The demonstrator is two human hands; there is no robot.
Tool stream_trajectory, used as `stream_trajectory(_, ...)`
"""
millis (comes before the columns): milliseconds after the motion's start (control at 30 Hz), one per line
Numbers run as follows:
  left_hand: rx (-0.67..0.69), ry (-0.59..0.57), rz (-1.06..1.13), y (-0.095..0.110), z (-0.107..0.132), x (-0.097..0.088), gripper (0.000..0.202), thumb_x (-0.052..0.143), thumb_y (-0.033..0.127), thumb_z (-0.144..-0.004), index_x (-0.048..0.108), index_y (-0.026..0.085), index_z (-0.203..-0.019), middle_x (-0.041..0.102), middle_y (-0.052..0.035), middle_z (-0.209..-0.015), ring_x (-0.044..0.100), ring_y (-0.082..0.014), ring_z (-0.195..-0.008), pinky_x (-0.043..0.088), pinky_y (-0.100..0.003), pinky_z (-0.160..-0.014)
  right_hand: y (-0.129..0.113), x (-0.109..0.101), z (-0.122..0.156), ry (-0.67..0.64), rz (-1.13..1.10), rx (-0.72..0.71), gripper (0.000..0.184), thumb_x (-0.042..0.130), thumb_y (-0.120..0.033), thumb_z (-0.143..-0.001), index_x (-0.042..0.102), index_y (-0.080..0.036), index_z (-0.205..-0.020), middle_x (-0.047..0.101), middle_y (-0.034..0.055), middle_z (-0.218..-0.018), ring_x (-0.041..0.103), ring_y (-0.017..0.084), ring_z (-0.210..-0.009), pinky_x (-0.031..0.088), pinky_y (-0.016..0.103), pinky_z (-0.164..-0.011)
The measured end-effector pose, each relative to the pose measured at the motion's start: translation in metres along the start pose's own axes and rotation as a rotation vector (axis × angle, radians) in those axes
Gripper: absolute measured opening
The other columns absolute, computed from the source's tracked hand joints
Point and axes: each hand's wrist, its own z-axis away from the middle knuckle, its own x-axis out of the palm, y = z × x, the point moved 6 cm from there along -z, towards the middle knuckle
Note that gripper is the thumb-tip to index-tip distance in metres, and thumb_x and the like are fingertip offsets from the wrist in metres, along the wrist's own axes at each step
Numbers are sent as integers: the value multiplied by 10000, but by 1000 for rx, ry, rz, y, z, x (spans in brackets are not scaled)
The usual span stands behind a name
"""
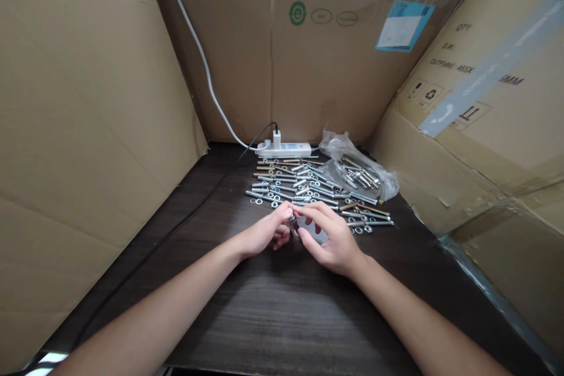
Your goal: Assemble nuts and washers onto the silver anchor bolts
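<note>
My left hand point(268, 231) and my right hand point(331, 239) meet above the middle of the dark table. Between their fingertips is a small metal piece point(294, 222), tilted, with a shiny top and a darker lower part; it looks like a short bolt or sleeve, but its kind is partly hidden. The left thumb and fingers close on it from the left. From the right, my right thumb and index finger reach it, with the other fingers curled. Just beyond the hands lie rows of bolts point(321, 190) with loose washers and nuts point(274, 204).
A clear plastic bag point(388, 183) with more bolts lies at the back right. Behind the rows stands a white power strip point(299, 149) with a charger plugged in. A black cable point(176, 226) crosses the table point(273, 317) on the left. Cardboard walls point(238, 59) enclose three sides.
</note>
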Motion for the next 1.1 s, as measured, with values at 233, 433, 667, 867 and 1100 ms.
stream_trajectory(233,48,-18,-98,7,3,5,335,337,510,-895,383,189,-979,385,52,-658,353,-76,-494,321,-191,-462,1,2,-1,14,1,-24,251,550,-143,-811,586,-211,-1050,592,68,-942,576,161,-817,516,296,-712)
stream_trajectory(433,56,-21,-118,6,2,5,334,337,508,-893,383,188,-979,384,48,-669,344,-77,-498,308,-184,-447,2,1,-1,5,5,1,233,570,-155,-780,572,-208,-1007,585,60,-901,563,170,-795,496,299,-678)
stream_trajectory(667,62,-33,-128,8,3,8,328,339,488,-899,386,182,-1008,373,49,-687,334,-77,-517,292,-179,-433,1,5,0,-87,-14,11,259,536,-139,-794,572,-207,-1041,589,69,-983,559,171,-855,482,296,-723)
stream_trajectory(867,57,-37,-122,5,2,6,320,352,485,-909,392,191,-1029,382,43,-713,346,-75,-531,306,-180,-450,3,5,0,-78,-13,17,185,550,-163,-801,566,-198,-982,570,54,-883,540,161,-786,465,288,-675)
stream_trajectory(1100,34,-19,-83,2,1,4,369,319,525,-905,421,177,-979,394,40,-682,351,-76,-514,306,-183,-448,0,0,-1,14,-27,-5,204,572,-148,-797,561,-199,-994,570,37,-819,524,146,-705,443,269,-596)
